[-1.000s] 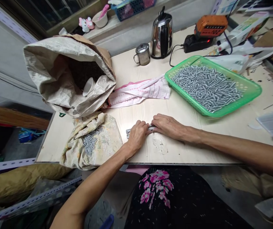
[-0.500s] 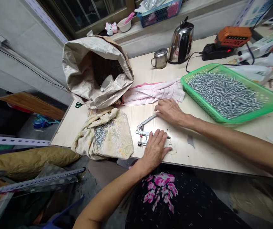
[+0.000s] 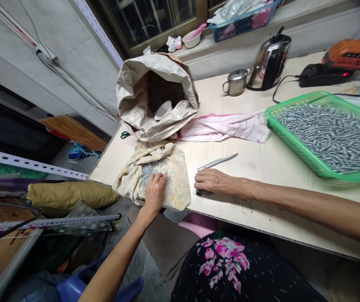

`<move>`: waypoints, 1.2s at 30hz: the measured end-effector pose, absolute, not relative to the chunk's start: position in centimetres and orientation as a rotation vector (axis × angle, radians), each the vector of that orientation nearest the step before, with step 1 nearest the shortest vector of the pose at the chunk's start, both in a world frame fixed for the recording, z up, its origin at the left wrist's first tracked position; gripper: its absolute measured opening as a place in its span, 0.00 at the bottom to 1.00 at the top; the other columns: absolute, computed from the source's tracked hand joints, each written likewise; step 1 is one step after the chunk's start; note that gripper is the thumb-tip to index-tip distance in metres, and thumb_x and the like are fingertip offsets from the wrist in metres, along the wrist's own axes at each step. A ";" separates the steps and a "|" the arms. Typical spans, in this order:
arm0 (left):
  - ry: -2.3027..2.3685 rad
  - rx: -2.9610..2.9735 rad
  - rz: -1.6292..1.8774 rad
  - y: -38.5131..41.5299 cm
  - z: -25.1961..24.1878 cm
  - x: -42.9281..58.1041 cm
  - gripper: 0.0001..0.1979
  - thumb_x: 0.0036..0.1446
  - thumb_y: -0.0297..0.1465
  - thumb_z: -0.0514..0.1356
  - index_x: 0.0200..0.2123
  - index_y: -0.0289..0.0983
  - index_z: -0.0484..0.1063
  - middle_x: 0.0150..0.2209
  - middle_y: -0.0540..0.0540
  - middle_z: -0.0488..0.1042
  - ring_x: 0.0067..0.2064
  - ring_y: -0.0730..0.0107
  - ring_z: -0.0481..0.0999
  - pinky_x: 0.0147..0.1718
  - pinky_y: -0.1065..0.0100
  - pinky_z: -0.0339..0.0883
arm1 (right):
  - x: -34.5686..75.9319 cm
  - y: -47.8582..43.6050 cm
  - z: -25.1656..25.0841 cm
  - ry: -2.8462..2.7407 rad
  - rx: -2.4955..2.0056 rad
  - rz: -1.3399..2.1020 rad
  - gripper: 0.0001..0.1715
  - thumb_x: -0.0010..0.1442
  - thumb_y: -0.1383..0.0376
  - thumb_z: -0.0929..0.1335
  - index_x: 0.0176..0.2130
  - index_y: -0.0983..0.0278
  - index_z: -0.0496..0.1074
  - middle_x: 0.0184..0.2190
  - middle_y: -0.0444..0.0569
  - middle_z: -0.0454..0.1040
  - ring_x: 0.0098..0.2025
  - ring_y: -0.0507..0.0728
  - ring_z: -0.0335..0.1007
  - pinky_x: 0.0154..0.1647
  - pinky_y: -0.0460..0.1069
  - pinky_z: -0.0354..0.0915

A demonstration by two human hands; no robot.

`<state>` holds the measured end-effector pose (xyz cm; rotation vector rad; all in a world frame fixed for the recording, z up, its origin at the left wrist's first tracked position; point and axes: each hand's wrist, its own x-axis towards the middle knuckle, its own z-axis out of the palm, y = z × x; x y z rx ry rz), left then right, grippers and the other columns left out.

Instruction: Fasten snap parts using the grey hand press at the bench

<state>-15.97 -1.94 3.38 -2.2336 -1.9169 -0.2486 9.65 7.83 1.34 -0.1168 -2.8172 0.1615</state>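
Observation:
My left hand [image 3: 155, 191] reaches onto the patterned cloth [image 3: 176, 184], its fingers bent together at the edge of a small pile of silvery metal pins [image 3: 150, 170]. What is between those fingertips is too small to make out. My right hand [image 3: 214, 181] is curled over the head of metal pliers [image 3: 219, 161] lying on the table. One curved handle of the pliers shows behind the hand, pointing right; the head and jaws are mostly covered by the fingers.
A green basket [image 3: 299, 161] full of metal pins stands at right. Behind the cloth sits an open sack [image 3: 132, 88] with a white scoop or cup [image 3: 163, 110]. A pink-white towel [image 3: 227, 128], metal mug [image 3: 236, 82], kettle [image 3: 270, 63] and orange battery on a charger [image 3: 353, 54] lie farther back.
My left hand has left the pliers and moved left to the pins on the cloth. My right hand has come from the handle end to the pliers' head. The view has shifted left.

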 end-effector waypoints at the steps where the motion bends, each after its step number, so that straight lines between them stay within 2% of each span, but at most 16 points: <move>1: -1.914 -2.278 -0.182 -1.6 3.1 -16.7 0.13 0.65 0.26 0.51 0.46 0.37 0.75 0.43 0.41 0.76 0.44 0.58 0.69 0.43 0.61 0.67 | 9.9 7.6 1.6 -2.764 -0.156 0.171 0.15 0.71 0.71 0.59 0.34 0.65 0.69 0.31 0.48 0.69 0.34 0.55 0.59 0.35 0.50 0.54; 5: -1.895 -2.362 -0.105 -0.7 1.7 -18.2 0.14 0.65 0.26 0.49 0.43 0.37 0.75 0.41 0.40 0.75 0.44 0.57 0.70 0.43 0.61 0.67 | 13.7 7.7 4.8 -2.474 -0.521 0.072 0.17 0.71 0.71 0.56 0.39 0.66 0.71 0.32 0.50 0.71 0.35 0.55 0.64 0.37 0.49 0.60; 9: -1.980 -2.331 -0.111 0.4 2.1 -18.7 0.15 0.65 0.31 0.49 0.36 0.38 0.75 0.36 0.40 0.75 0.42 0.55 0.72 0.42 0.60 0.68 | 22.0 8.3 10.8 -2.215 -1.068 -0.259 0.13 0.70 0.69 0.59 0.45 0.65 0.72 0.36 0.52 0.72 0.39 0.57 0.66 0.39 0.52 0.62; 11: -2.052 -2.335 -0.208 0.6 3.3 -18.1 0.15 0.63 0.33 0.49 0.34 0.37 0.75 0.36 0.40 0.76 0.43 0.54 0.73 0.43 0.59 0.68 | 25.6 8.3 13.0 -2.084 -1.416 -0.458 0.14 0.69 0.68 0.61 0.47 0.65 0.73 0.37 0.55 0.71 0.38 0.60 0.65 0.38 0.54 0.60; 13: -2.198 -2.319 -0.425 0.5 4.6 -16.7 0.14 0.61 0.35 0.52 0.34 0.37 0.76 0.37 0.40 0.77 0.42 0.56 0.75 0.43 0.60 0.68 | 27.3 8.0 13.3 -2.035 -1.570 -0.496 0.15 0.69 0.66 0.61 0.51 0.64 0.73 0.39 0.57 0.70 0.39 0.62 0.64 0.38 0.56 0.58; 16: -2.568 -2.283 -0.823 0.2 5.6 -13.4 0.14 0.56 0.40 0.58 0.35 0.38 0.78 0.33 0.45 0.79 0.34 0.63 0.76 0.38 0.65 0.69 | 25.2 6.5 10.3 -2.305 -1.347 -0.240 0.15 0.69 0.64 0.62 0.52 0.63 0.72 0.37 0.55 0.70 0.38 0.61 0.64 0.37 0.55 0.57; 19: -2.931 -2.254 -1.146 0.1 5.5 -9.9 0.17 0.50 0.43 0.62 0.33 0.36 0.79 0.25 0.48 0.76 0.26 0.68 0.72 0.28 0.69 0.65 | 20.2 4.6 5.5 -2.631 -1.051 0.139 0.11 0.67 0.62 0.65 0.47 0.63 0.72 0.36 0.52 0.71 0.37 0.59 0.63 0.36 0.52 0.56; 23: -3.146 -2.175 -1.438 0.1 4.3 -7.4 0.18 0.44 0.43 0.66 0.28 0.33 0.79 0.20 0.49 0.72 0.23 0.73 0.67 0.24 0.71 0.60 | 16.2 3.4 1.2 -2.685 -1.067 0.242 0.05 0.66 0.65 0.67 0.37 0.65 0.71 0.36 0.50 0.71 0.38 0.58 0.61 0.38 0.52 0.53; 30: -3.222 -2.064 -1.479 -0.2 3.3 -6.6 0.18 0.42 0.43 0.67 0.28 0.32 0.79 0.20 0.50 0.71 0.24 0.74 0.66 0.25 0.72 0.58 | 16.7 3.5 0.1 -2.576 -0.978 -0.004 0.15 0.69 0.73 0.60 0.32 0.65 0.69 0.30 0.49 0.69 0.34 0.57 0.57 0.37 0.53 0.48; 36: -3.230 -2.089 -1.262 -0.7 2.9 -6.1 0.20 0.43 0.46 0.66 0.28 0.33 0.79 0.21 0.49 0.73 0.23 0.74 0.66 0.23 0.73 0.56 | 16.6 2.9 0.4 -2.533 -0.958 -0.034 0.18 0.68 0.76 0.58 0.32 0.64 0.69 0.29 0.49 0.69 0.34 0.58 0.56 0.36 0.53 0.46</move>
